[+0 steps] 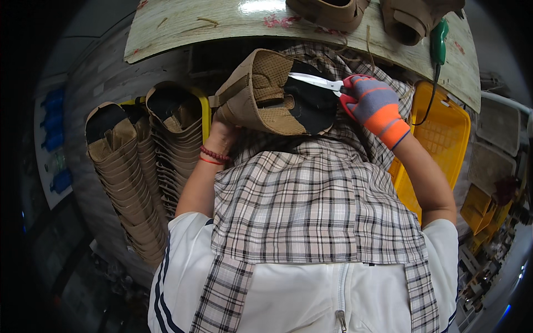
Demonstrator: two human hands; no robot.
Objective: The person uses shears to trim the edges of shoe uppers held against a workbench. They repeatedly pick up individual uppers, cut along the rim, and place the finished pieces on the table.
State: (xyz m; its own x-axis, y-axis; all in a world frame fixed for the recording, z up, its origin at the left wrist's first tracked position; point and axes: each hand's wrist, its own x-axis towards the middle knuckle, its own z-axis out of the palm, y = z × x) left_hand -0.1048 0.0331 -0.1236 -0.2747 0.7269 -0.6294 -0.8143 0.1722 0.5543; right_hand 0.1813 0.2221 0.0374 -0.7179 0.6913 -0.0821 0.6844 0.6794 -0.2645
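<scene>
From the head camera, looking down over a plaid apron and white top, the left hand [223, 117], bare with a red bead bracelet at the wrist, holds a tan shoe upper [272, 94] by its left edge, fingers clamped on the material; the upper sits raised over the lap, just in front of the near edge of the surface [183, 22], its mesh side and black lining turned upward. The right hand [373, 105] wears a grey and orange work glove and has its grip closed around the red handles of a pair of scissors [322, 83]; the silver blades point left and lie across the top of the black lining, touching it. To the left, two long stacks of nested tan uppers [133, 183] stand in a yellow-rimmed bin, near the left forearm. To the right, just beside the right forearm, is a yellow plastic crate [444, 133]. On the far surface rest two more tan shoe pieces [333, 11] and a green-handled tool [438, 39] with a dark cord hanging down.
</scene>
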